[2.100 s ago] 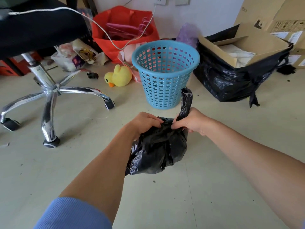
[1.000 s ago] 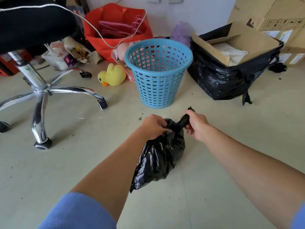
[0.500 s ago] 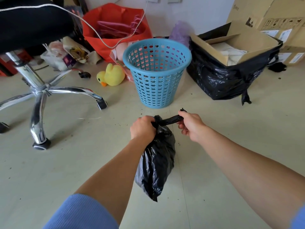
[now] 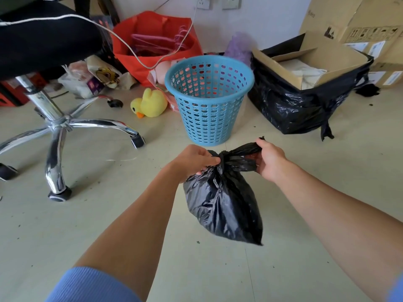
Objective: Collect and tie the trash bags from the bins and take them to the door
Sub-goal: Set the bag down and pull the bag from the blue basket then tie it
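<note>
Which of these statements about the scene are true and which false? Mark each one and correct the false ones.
1. Both hands grip the black bag. True: left hand, right hand.
2. The blue bin lies on its side. False: it stands upright.
3. A yellow duck lies left of the bin. True.
4. The bag rests inside the bin. False: it hangs in front of it.

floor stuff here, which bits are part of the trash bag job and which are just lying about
Part of the job:
small black trash bag, neck knotted, held by left hand and right hand
blue bin, no liner
large black bag around a cardboard box

Just lying about:
yellow duck toy
office chair
red bag of hangers
</note>
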### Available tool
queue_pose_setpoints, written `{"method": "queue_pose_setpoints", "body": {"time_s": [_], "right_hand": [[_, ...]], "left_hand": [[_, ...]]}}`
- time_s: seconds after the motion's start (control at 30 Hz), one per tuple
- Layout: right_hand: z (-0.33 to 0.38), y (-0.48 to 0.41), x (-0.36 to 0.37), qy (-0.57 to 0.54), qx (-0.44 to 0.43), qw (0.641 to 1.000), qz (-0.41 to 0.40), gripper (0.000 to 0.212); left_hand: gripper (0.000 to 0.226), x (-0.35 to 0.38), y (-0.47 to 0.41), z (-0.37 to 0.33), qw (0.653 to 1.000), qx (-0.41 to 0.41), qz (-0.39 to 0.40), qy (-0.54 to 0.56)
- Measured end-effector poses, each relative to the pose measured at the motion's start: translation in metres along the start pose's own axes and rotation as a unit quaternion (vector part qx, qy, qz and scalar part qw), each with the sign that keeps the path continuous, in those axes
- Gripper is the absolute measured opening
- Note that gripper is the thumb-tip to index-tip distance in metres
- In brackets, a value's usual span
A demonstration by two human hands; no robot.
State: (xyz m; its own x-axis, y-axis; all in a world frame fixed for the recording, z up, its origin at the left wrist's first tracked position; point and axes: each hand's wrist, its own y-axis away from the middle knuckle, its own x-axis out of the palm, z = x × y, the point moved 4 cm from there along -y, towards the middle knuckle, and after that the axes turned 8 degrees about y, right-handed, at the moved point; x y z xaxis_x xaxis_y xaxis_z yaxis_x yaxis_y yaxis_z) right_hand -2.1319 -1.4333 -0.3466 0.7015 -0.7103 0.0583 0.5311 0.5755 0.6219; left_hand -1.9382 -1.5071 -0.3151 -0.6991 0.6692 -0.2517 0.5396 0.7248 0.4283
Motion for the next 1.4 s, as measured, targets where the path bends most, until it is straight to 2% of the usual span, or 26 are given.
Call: {"method": "queue_pose_setpoints", "body": {"time_s": [0.07, 0.2, 0.4, 0.5, 0.57, 0.63, 0.67, 0.73, 0.8, 0.93, 1.0, 1.03, 1.07, 1.1, 1.17, 1.2, 1.23, 1.3, 1.33, 1.4], "right_hand": [[0.0, 0.0, 0.0, -0.031, 0.005, 1.0, -0.002, 0.018], [0.006, 0.004, -0.005, -0.09, 0.007, 0.996, -0.015, 0.02], [0.01, 0.008, -0.003, -0.122, 0.021, 0.992, -0.02, 0.026], [0.012, 0.005, -0.001, -0.06, 0.017, 0.998, -0.022, 0.023], [0.016, 0.004, 0.001, 0.014, 0.013, 0.999, 0.026, 0.022], [0.02, 0.007, 0.007, 0.145, -0.013, 0.984, 0.103, 0.03], [0.022, 0.01, 0.01, 0.257, -0.04, 0.958, 0.123, 0.037], [0.025, 0.014, 0.013, 0.49, -0.098, 0.858, 0.118, 0.062], [0.026, 0.018, 0.016, 0.622, -0.112, 0.767, 0.112, 0.076], [0.009, 0.021, 0.032, 0.73, -0.077, 0.653, 0.187, 0.061], [-0.005, 0.017, 0.038, 0.763, -0.089, 0.612, 0.191, 0.051], [-0.01, 0.014, 0.04, 0.771, -0.099, 0.602, 0.182, 0.049], [-0.014, 0.012, 0.039, 0.77, -0.107, 0.604, 0.175, 0.045], [-0.017, 0.008, 0.038, 0.754, -0.11, 0.624, 0.174, 0.037], [-0.021, 0.004, 0.034, 0.69, -0.117, 0.689, 0.188, 0.024], [-0.023, 0.003, 0.033, 0.66, -0.12, 0.716, 0.193, 0.023], [-0.024, 0.002, 0.031, 0.635, -0.123, 0.736, 0.197, 0.021], [-0.027, 0.003, 0.027, 0.588, -0.122, 0.771, 0.213, 0.015], [-0.029, 0.004, 0.026, 0.561, -0.112, 0.789, 0.224, 0.011], [-0.03, 0.003, 0.022, 0.52, -0.089, 0.815, 0.241, 0.005]], "left_hand": [[0.026, -0.003, -0.001, -0.004, 1.0, 0.015, -0.023, -0.006], [0.018, -0.009, -0.001, 0.012, 0.996, -0.007, -0.055, 0.067], [0.021, -0.019, -0.003, 0.037, 0.986, -0.023, -0.128, 0.105], [0.018, -0.017, -0.005, 0.038, 0.987, -0.024, -0.119, 0.109], [0.015, -0.016, -0.005, 0.04, 0.983, -0.028, -0.11, 0.146], [0.014, -0.018, -0.005, 0.041, 0.971, -0.031, -0.114, 0.209], [0.012, -0.02, -0.006, 0.041, 0.962, -0.034, -0.122, 0.241], [0.007, -0.026, -0.008, 0.044, 0.941, -0.045, -0.164, 0.293], [0.002, -0.034, -0.011, 0.054, 0.925, -0.068, -0.22, 0.302], [0.003, -0.035, -0.019, 0.075, 0.924, -0.103, -0.247, 0.272], [0.003, -0.031, -0.021, 0.08, 0.937, -0.106, -0.232, 0.237], [0.004, -0.029, -0.021, 0.081, 0.949, -0.104, -0.206, 0.215], [0.007, -0.026, -0.022, 0.079, 0.964, -0.099, -0.159, 0.19], [0.009, -0.019, -0.022, 0.076, 0.978, -0.095, -0.092, 0.161], [0.008, -0.005, -0.019, 0.068, 0.992, -0.091, 0.039, 0.084], [0.016, 0.003, -0.018, 0.066, 0.992, -0.09, 0.076, 0.046], [0.029, 0.009, -0.019, 0.065, 0.992, -0.086, 0.089, 0.013], [0.052, 0.016, -0.023, 0.065, 0.995, -0.071, 0.062, -0.042], [0.053, 0.017, -0.023, 0.065, 0.995, -0.056, 0.046, -0.063], [0.037, 0.018, -0.022, 0.064, 0.996, -0.044, 0.034, -0.069]]}}
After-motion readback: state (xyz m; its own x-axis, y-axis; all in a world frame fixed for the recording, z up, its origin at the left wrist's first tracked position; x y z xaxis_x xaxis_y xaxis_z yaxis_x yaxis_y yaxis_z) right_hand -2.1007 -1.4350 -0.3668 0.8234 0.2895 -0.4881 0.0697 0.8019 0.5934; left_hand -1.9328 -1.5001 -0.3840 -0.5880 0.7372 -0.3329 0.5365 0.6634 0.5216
